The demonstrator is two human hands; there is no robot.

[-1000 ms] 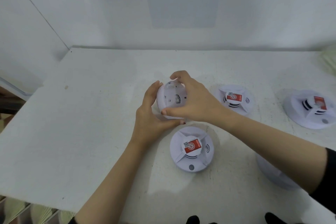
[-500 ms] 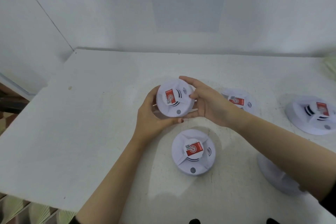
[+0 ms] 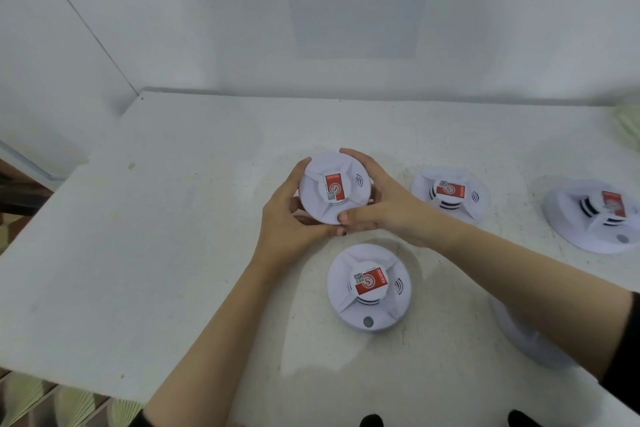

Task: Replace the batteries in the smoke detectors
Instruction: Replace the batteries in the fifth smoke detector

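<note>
Head view, down onto table [image 3: 138, 253]

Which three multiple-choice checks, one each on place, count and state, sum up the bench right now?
1. The detector between the forearms lies: A) left of the held detector; B) nearer the person than it; C) against the wall.
2. Detectors showing a red label: A) two; B) four; C) six.
3. The held detector is: A) gripped by both hands, label up; B) lying untouched; C) in one hand alone.
1B: it sits below the held one in view. 2B: those two plus the middle-right detector and far-right detector. 3A: left hand and right hand curl round its rim.
</note>
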